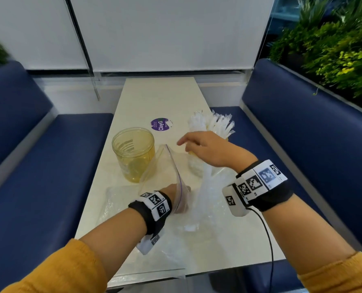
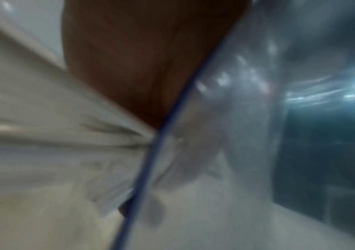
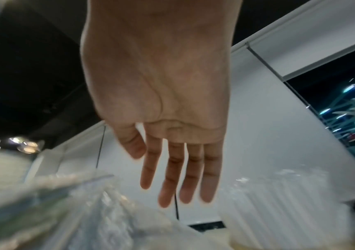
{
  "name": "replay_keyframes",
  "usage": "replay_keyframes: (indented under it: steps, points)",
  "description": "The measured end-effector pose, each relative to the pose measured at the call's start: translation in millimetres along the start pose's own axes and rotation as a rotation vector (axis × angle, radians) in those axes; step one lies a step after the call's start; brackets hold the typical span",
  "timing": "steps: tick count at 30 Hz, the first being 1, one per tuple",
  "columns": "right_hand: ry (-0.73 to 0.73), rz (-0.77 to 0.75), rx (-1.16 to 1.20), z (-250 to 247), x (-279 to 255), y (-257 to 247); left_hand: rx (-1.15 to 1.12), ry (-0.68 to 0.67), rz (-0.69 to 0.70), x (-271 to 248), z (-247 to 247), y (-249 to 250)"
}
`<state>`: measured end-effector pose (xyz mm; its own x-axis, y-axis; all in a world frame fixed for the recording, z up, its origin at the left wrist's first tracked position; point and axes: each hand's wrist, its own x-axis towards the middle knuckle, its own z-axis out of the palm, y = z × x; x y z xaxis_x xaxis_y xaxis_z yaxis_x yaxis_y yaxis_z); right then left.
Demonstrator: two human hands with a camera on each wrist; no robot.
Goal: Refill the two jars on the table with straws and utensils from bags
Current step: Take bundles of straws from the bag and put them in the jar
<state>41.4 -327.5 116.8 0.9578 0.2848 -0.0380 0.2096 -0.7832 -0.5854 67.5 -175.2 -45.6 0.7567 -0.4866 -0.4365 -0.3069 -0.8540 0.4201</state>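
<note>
An empty clear yellowish jar point(image 1: 133, 154) stands on the white table point(image 1: 159, 96), left of centre. To its right a second jar, mostly hidden by my right hand, is packed with white wrapped straws point(image 1: 215, 125). My right hand point(image 1: 188, 144) hovers over that jar with straight fingers point(image 3: 178, 177), holding nothing. My left hand point(image 1: 172, 192) pinches the rim of a clear zip bag point(image 1: 163, 166) with a blue seal line point(image 2: 161, 143), which stands up between the jars. The bag hides its fingers. No utensils can be made out.
More crumpled clear bags point(image 1: 209, 199) lie on the table's near end, one point(image 1: 146, 256) under my left forearm. A purple round sticker point(image 1: 160, 124) lies further back. Blue benches point(image 1: 38, 166) flank the table, with plants point(image 1: 334, 49) at right. A cable point(image 1: 268, 240) hangs from my right wrist.
</note>
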Motion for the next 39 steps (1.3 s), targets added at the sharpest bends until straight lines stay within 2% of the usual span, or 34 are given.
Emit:
replay_keyframes:
  steps: [2,4,7,11,14,17,20,24,26,29,32,36,38,39]
  points:
    - [-0.064,0.049,-0.186,5,-4,20,-0.009,-0.041,0.045,-8,-11,3]
    - [-0.146,0.111,-0.267,11,-10,38,0.043,-0.072,0.096,-23,-26,12]
    - [-0.19,0.184,-0.426,22,-16,60,0.138,0.019,0.182,-45,-46,20]
    - [-0.247,0.273,-0.467,18,-18,76,0.324,-0.007,0.156,-63,-63,20]
    - [-0.236,0.292,-0.489,10,-16,87,0.378,-0.02,0.144,-82,-78,21]
    - [-0.271,0.402,-0.451,3,-15,96,0.406,-0.018,0.118,-106,-97,14]
    - [-0.286,0.438,-0.415,3,-16,101,0.428,-0.014,0.041,-129,-120,-3]
    - [-0.227,0.403,-0.411,18,-13,107,0.573,0.043,-0.234,-145,-157,-43]
    - [-0.229,0.392,-0.446,27,-12,107,0.594,0.123,-0.335,-155,-175,-63]
    - [-0.245,0.391,-0.499,39,-9,108,0.471,0.317,-0.291,-163,-190,-66]
    - [-0.187,0.379,-0.515,45,-4,108,0.237,0.529,-0.117,-144,-181,-44]
    - [-0.111,0.374,-0.425,32,-1,91,-0.135,0.728,0.085,-105,-155,-14]
    - [0.063,0.334,-0.317,19,0,76,-0.237,0.794,0.137,-92,-141,0]
    - [0.233,0.283,-0.226,12,1,67,-0.278,0.805,0.168,-86,-134,5]
